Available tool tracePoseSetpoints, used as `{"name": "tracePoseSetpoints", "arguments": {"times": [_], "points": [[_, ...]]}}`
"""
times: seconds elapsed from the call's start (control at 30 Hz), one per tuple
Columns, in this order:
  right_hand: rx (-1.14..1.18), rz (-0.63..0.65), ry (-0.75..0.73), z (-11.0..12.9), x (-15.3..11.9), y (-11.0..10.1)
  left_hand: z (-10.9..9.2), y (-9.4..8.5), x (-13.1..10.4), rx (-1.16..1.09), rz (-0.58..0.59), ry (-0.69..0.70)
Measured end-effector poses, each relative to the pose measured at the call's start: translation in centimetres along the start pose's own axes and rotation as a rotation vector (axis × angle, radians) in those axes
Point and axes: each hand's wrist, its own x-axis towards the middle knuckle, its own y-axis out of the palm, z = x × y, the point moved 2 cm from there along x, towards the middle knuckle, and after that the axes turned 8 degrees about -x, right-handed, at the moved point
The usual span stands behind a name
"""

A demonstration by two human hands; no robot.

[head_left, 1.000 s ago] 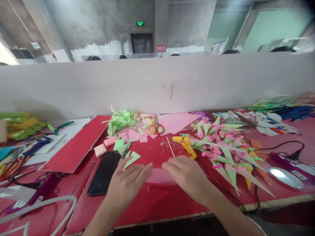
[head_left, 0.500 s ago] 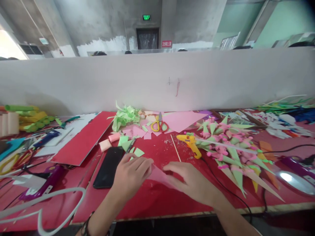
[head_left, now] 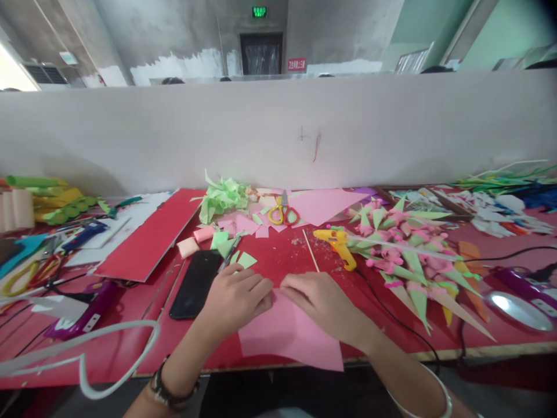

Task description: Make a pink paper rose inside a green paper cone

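A pink paper sheet (head_left: pixel 289 334) spreads between my two hands near the table's front edge, its lower side reaching that edge. My left hand (head_left: pixel 241 299) pinches the sheet's upper left part, fingers curled. On the other side my right hand (head_left: pixel 319 299) grips the top edge with bent fingers, close to my left hand. A black phone (head_left: pixel 195 285) lies just left of my left hand, with green paper pieces (head_left: pixel 246 259) and a pen (head_left: pixel 230 255) beyond it. Past my right hand is a thin wooden stick (head_left: pixel 310 251).
A yellow glue gun (head_left: pixel 342 244) lies right of centre beside pink and green paper cones (head_left: pixel 409 255). Scissors (head_left: pixel 284 213) rest on pink scraps at the back. A red board (head_left: pixel 150 238), white cable (head_left: pixel 87 377) and purple power strip (head_left: pixel 93 310) are at left.
The pink sheet, earlier seen narrow and angled between my hands, now shows broad and spread toward the front edge. My hands have come closer together. The view has tilted slightly down.
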Motion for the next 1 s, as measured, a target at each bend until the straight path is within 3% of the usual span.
{"name": "tracePoseSetpoints", "arguments": {"times": [0.17, 0.3, 0.37, 0.43, 0.5, 0.57, 0.67, 0.8, 1.0], "points": [[0.122, 0.029, 0.035, -1.4, -0.9, -1.4, 2.7, -0.3, -2.4, 0.006, 0.056, 0.030], [0.138, -0.019, 0.070, -2.2, -1.6, -1.9, 4.4, -1.2, -2.8, -0.109, -0.035, -0.270], [0.150, -0.002, 0.040, -2.2, -1.6, -1.8, 3.9, -1.3, -2.3, -0.357, 0.007, -0.363], [0.122, 0.002, 0.010, -2.1, -1.4, -1.4, 2.4, -0.9, -1.6, -0.562, 0.170, -0.316], [0.016, -0.043, -0.020, -2.0, -1.1, -1.0, 1.1, -0.1, -1.2, -0.586, 0.305, -0.288], [-0.129, -0.104, -0.072, -1.7, -0.7, -0.4, 0.2, 0.8, -1.1, -0.508, 0.353, -0.297], [-0.268, -0.183, -0.179, -1.0, -0.1, 0.9, -0.3, 1.6, -1.1, -0.405, 0.327, -0.294], [-0.263, -0.292, -0.225, -0.8, 0.3, 1.9, -0.3, 1.2, -1.1, -0.410, 0.283, -0.260], [-0.335, -0.222, -0.079, -4.6, -1.0, 0.4, 1.9, -0.9, -3.0, -0.402, 0.223, -0.301]]}}
